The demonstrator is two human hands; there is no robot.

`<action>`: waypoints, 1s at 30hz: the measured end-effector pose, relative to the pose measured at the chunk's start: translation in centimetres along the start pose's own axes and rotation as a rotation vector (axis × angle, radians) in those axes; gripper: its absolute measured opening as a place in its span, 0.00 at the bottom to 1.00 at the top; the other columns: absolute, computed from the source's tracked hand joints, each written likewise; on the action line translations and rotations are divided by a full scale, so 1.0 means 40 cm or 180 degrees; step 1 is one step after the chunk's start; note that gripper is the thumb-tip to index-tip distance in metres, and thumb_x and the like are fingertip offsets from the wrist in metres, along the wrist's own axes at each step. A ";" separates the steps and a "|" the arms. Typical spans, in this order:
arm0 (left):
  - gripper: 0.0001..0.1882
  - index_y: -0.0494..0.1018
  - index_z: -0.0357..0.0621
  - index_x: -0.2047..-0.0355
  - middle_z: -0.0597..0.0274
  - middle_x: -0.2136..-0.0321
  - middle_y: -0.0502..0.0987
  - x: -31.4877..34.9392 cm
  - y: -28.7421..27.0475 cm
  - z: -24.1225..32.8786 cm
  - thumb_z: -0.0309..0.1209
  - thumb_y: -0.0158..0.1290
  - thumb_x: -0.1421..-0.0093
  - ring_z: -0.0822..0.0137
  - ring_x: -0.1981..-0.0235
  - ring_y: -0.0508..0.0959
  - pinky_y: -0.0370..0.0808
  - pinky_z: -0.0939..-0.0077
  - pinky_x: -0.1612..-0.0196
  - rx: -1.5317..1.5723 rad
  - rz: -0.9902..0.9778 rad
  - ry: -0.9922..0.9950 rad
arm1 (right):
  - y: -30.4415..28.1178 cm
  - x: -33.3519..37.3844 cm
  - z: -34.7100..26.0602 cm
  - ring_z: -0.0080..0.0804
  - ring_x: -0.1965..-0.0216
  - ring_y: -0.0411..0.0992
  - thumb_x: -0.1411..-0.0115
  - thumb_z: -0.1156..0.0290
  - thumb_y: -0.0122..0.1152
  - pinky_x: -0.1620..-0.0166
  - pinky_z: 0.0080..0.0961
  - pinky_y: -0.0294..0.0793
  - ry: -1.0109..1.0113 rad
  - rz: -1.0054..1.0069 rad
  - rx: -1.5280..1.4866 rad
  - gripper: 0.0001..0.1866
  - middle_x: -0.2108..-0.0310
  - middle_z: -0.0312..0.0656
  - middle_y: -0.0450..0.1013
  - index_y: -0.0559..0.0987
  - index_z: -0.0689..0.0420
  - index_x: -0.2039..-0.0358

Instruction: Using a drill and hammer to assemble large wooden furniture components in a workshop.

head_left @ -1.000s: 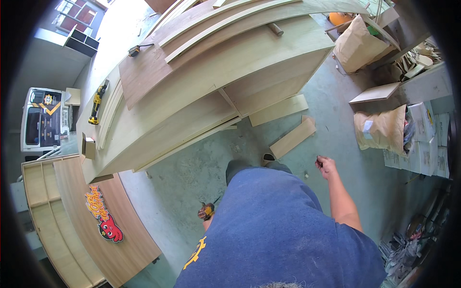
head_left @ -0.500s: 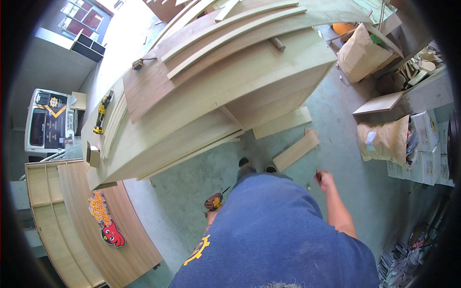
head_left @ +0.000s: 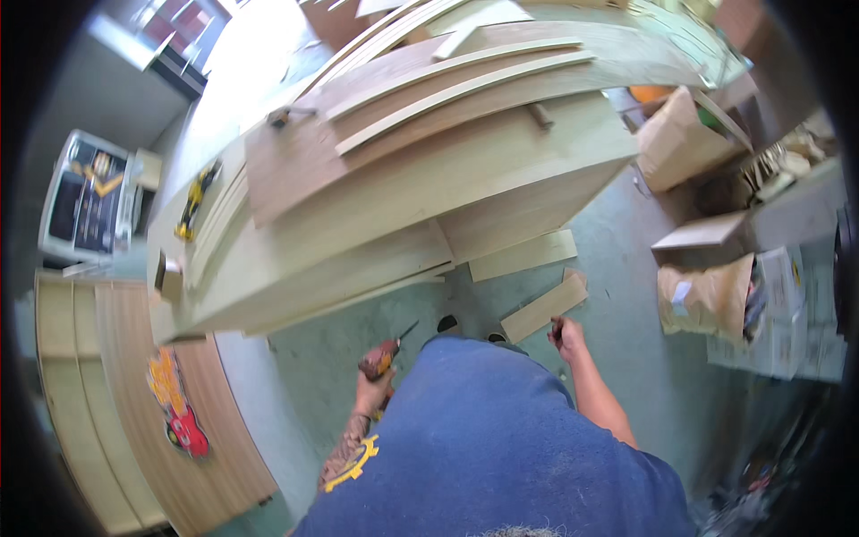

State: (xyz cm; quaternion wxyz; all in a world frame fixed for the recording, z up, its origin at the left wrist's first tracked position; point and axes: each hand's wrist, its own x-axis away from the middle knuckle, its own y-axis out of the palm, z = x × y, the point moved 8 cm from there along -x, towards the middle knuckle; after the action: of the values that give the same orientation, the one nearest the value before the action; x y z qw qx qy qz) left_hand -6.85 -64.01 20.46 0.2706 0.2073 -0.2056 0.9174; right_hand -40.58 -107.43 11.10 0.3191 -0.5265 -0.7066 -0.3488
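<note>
My left hand [head_left: 374,387] grips a screwdriver [head_left: 386,351] with a reddish handle, its thin shaft pointing up toward the underside of a large pale wooden workbench [head_left: 358,259]. My right hand [head_left: 567,338] is closed around a small dark object, too small to identify, just below a short wooden offcut [head_left: 542,309] lying on the green floor. My blue shirt fills the lower middle of the view. Long wooden strips [head_left: 465,85] and boards lie on the bench top.
A yellow power drill [head_left: 195,201] lies at the bench's left end. A second offcut board [head_left: 523,255] lies on the floor. Cardboard boxes [head_left: 680,143], a brown paper bag [head_left: 707,300] and clutter stand right. A shelf unit [head_left: 80,394] with a red-orange sticker stands left.
I have stepped closer to the bench. My left hand with the screwdriver has risen, and my right hand has swung forward toward the floor offcut.
</note>
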 end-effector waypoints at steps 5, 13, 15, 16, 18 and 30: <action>0.28 0.74 0.43 0.43 0.56 0.50 0.82 -0.002 0.143 0.327 0.40 0.66 0.41 0.68 0.53 0.80 0.76 0.69 0.47 -0.0700 -0.0503 0.0489 | 0.098 -0.013 -0.179 0.19 0.83 0.58 0.36 0.62 0.53 0.80 0.19 0.57 -0.0557 -0.0221 0.0599 0.11 0.83 0.28 0.57 0.76 0.56 0.64; 0.32 0.72 0.48 0.41 0.46 0.55 0.82 0.138 0.118 0.133 0.40 0.67 0.45 0.47 0.52 0.81 0.78 0.60 0.50 -0.0982 0.0496 0.0630 | -0.060 -0.110 -0.043 0.29 0.84 0.65 0.35 0.60 0.53 0.81 0.27 0.64 0.0104 -0.0566 0.2760 0.14 0.82 0.36 0.64 0.78 0.57 0.62; 0.34 0.70 0.48 0.40 0.46 0.54 0.81 0.203 0.100 0.019 0.40 0.67 0.46 0.47 0.50 0.81 0.78 0.59 0.49 -0.1036 0.0627 0.0430 | -0.116 -0.142 -0.017 0.31 0.85 0.65 0.35 0.61 0.53 0.80 0.29 0.65 -0.0403 -0.1067 0.3833 0.14 0.83 0.36 0.62 0.80 0.59 0.62; 0.33 0.71 0.48 0.41 0.46 0.54 0.81 0.249 0.089 -0.033 0.41 0.67 0.46 0.47 0.51 0.81 0.78 0.59 0.48 -0.0960 0.0783 0.0192 | -0.131 -0.143 -0.008 0.31 0.85 0.65 0.35 0.61 0.53 0.80 0.29 0.65 -0.0389 -0.1107 0.3893 0.14 0.83 0.36 0.62 0.80 0.59 0.62; 0.32 0.72 0.48 0.42 0.46 0.54 0.82 0.330 0.085 -0.095 0.41 0.67 0.46 0.47 0.51 0.81 0.78 0.60 0.48 -0.0891 0.0934 -0.0046 | -0.175 -0.140 0.010 0.31 0.85 0.65 0.36 0.64 0.54 0.80 0.29 0.65 -0.0109 -0.0858 0.4057 0.13 0.84 0.36 0.61 0.80 0.59 0.61; 0.29 0.78 0.36 0.50 0.46 0.56 0.83 0.537 0.002 -0.387 0.45 0.67 0.46 0.55 0.53 0.83 0.77 0.65 0.49 -0.0102 0.1508 -0.0885 | 0.260 -0.103 -0.152 0.22 0.86 0.58 0.32 0.60 0.54 0.82 0.20 0.63 -0.0317 -0.0675 0.1458 0.10 0.83 0.29 0.55 0.75 0.52 0.64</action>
State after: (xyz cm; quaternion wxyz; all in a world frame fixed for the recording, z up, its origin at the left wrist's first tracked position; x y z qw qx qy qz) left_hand -27.55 -47.65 18.15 0.0209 0.2730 -0.2980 0.9144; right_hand -29.04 -112.51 12.70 0.3565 -0.3799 -0.8333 -0.1848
